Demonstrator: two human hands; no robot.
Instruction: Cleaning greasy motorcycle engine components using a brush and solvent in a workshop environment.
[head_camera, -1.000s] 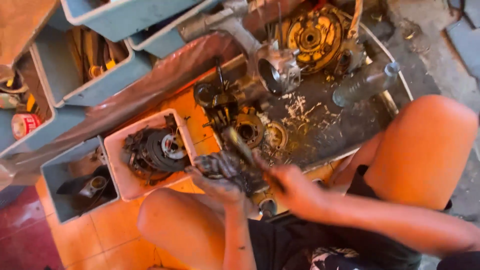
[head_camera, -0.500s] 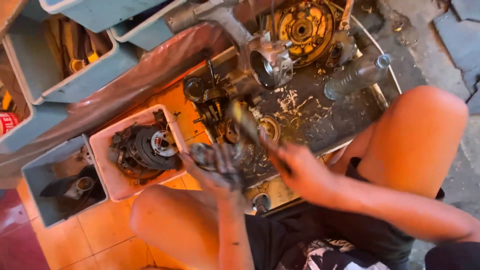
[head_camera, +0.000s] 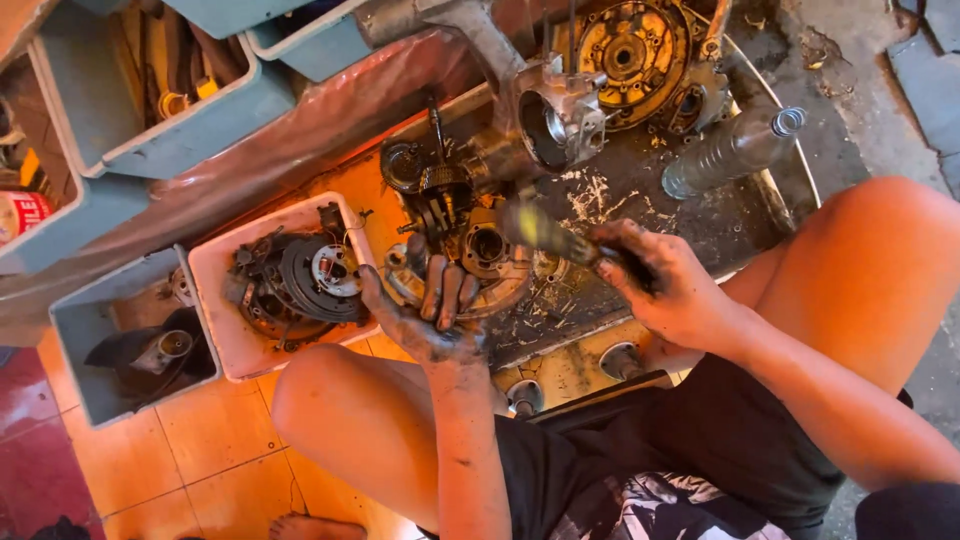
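The greasy left hand lay with loosely curled fingers on the round metal engine part, hemmed in by the white plastic tub of dark discs just to its left and a bare knee below. The right hand was clenched around a blurred yellowish-handled tool, whose tip hung just above that part. Open dirty tray floor stretched beyond the right hand toward the clear plastic bottle.

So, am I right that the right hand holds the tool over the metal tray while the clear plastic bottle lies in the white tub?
Not quite: the head view shows the clear plastic bottle lying on the metal tray, not in the white tub, which holds dark round engine parts. The right hand does hold the tool over the tray.
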